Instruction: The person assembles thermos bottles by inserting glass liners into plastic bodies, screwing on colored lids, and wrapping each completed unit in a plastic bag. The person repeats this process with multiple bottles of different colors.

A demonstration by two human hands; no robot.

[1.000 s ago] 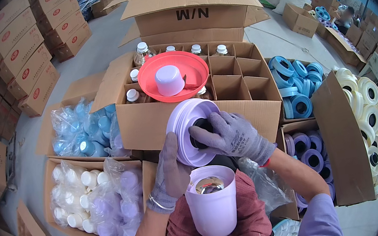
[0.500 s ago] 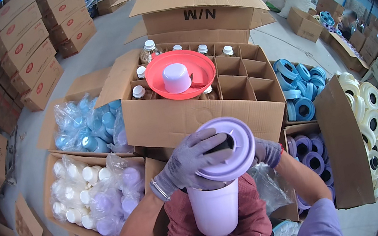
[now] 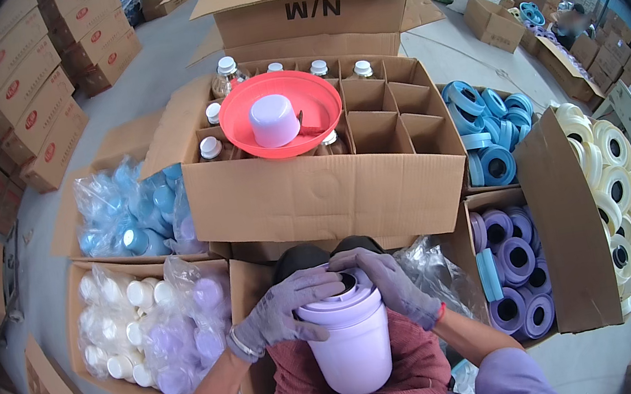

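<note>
A lilac plastic container [image 3: 353, 360] stands upright against my lap. Its lilac ring-shaped lid [image 3: 343, 310], with a dark round opening in the middle, sits on top of it. My left hand [image 3: 288, 310], in a grey glove, grips the lid's left side, thumb low by the rim and fingers across the top. The gloved right hand [image 3: 392, 284] curves over the far right of the lid, its fingertips near the opening. Both hands touch the lid, and part of its rim is hidden beneath them.
Ahead, a divided carton [image 3: 332, 194] holds white-capped bottles, with a red dish [image 3: 240, 139] and a lilac cup [image 3: 274, 121] on top. Bagged white cups [image 3: 137, 295] and blue cups [image 3: 142, 239] lie left. Boxes of purple rings [image 3: 517, 260], blue rings [image 3: 498, 166] and cream rings [image 3: 617, 190] stand right.
The lid, tilted above the container half a second ago, now lies level on its mouth. My right hand has come from the lid's side to its top. The view has shifted slightly.
</note>
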